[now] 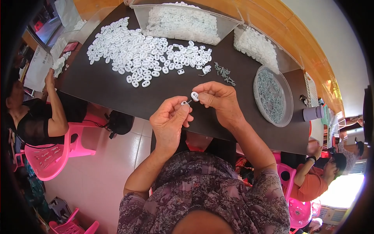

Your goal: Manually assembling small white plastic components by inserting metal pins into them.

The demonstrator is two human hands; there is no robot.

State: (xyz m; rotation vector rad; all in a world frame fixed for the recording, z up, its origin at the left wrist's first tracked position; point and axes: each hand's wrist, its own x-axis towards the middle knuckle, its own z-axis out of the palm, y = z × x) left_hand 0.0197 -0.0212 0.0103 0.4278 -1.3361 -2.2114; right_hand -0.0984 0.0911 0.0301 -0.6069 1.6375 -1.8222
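Note:
My left hand [168, 121] pinches a small grey screw with a white piece [184, 103] at its tip, just above the near edge of the dark table [101, 84]. Close to its right, my right hand [217, 99] holds a small white plastic ring piece [194, 96] between thumb and fingers. The two parts are almost touching. A wide heap of white ring pieces [140, 50] lies on the table beyond my hands. A few loose grey screws [224, 73] lie to the right of that heap.
A round clear dish of grey screws [272, 95] sits at the right. Two clear tubs of white pieces [183, 21] [259, 45] stand at the far side. One person sits on a pink chair [50, 156] at left, another in orange [315, 179] at lower right. A purple cup [313, 113] stands at the right edge.

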